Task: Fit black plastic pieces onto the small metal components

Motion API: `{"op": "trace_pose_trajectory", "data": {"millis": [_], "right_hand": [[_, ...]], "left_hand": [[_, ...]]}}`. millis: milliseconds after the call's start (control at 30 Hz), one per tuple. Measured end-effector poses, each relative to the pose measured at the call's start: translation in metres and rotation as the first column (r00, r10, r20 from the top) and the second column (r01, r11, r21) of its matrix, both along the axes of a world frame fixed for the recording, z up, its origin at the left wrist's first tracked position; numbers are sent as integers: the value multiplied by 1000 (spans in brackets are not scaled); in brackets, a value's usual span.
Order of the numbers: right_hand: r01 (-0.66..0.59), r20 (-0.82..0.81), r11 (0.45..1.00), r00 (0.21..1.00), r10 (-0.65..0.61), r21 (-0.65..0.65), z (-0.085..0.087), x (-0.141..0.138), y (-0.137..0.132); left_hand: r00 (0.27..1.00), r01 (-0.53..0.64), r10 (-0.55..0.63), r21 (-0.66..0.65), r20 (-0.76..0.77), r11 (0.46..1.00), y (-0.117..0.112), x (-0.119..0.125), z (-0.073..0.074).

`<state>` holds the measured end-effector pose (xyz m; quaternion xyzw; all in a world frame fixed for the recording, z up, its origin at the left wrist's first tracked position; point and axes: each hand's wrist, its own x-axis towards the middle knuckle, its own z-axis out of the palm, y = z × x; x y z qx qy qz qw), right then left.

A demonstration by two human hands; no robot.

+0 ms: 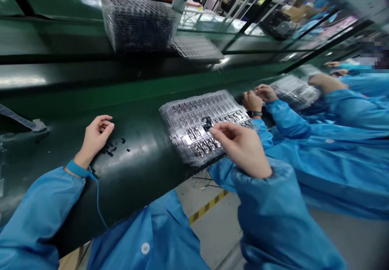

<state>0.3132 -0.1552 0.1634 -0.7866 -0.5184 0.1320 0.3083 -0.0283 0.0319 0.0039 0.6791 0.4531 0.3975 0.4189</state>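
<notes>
My right hand (246, 148) has its grip closed, with a small black part (208, 123) pinched at the fingertips over the clear plastic tray (171, 125). Whether this part touches the tray, I cannot tell. Rows of small metallic parts (207, 144) lie in the tray. To the left of the tray, my left hand (95, 137) is half curled over the dark green worktop (148, 136), its grip slightly open, and I see nothing in it. I judge that the step in hand is handling this single part at the tray; the next move calls for a fine, steady pinch.
</notes>
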Motion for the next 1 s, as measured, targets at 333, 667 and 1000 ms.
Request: {"op": "trace_pose_trajectory", "data": {"millis": [333,667,1000], "right_hand": [[10,97,859,994,46,-512,-38,77,29],[153,380,934,925,-20,-324,18,66,26],[-441,108,891,886,452,-112,11,-98,4]], "left_hand": [[998,4,-3,17,-67,1000,0,-1,-1],[995,17,-12,45,-97,999,-3,0,3],[1000,-23,22,42,15,999,-2,3,1]]}}
